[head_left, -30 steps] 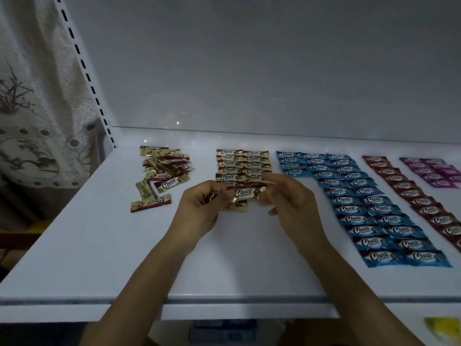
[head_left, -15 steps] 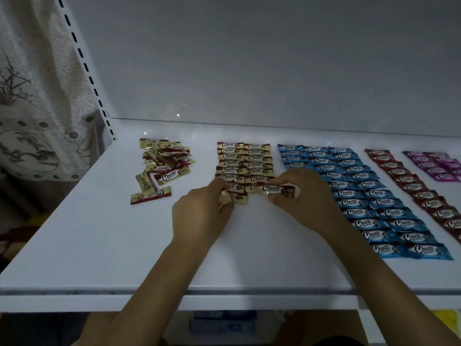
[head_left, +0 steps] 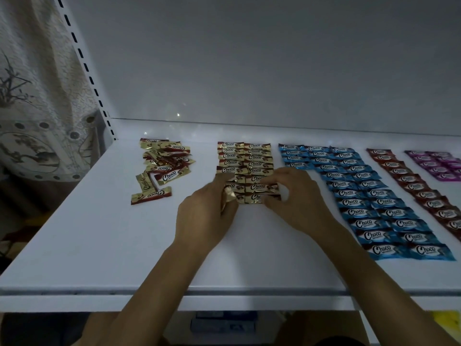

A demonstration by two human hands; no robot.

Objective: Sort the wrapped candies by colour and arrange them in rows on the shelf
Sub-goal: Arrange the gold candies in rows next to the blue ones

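Gold-wrapped candies (head_left: 244, 161) lie in two neat columns at the middle of the white shelf (head_left: 99, 233). My left hand (head_left: 207, 218) grips a small bunch of gold candies (head_left: 228, 198) at the near end of the left column. My right hand (head_left: 298, 196) pinches the right end of a gold candy (head_left: 258, 198) lying at the near end of the right column. A loose pile of gold candies (head_left: 166, 162) sits to the left. Blue candies (head_left: 361, 193), red candies (head_left: 419, 188) and purple candies (head_left: 437, 164) lie in rows to the right.
A perforated shelf upright (head_left: 84, 68) and a patterned curtain (head_left: 32, 108) stand at the left. The grey back wall (head_left: 249, 58) closes the shelf behind. Below the shelf's front edge (head_left: 224, 292) a dark box and something yellow (head_left: 446, 320) show.
Both hands went from above the shelf down and forward to the near end of the gold columns. The gold candy held between them now lies at the front of the right column.
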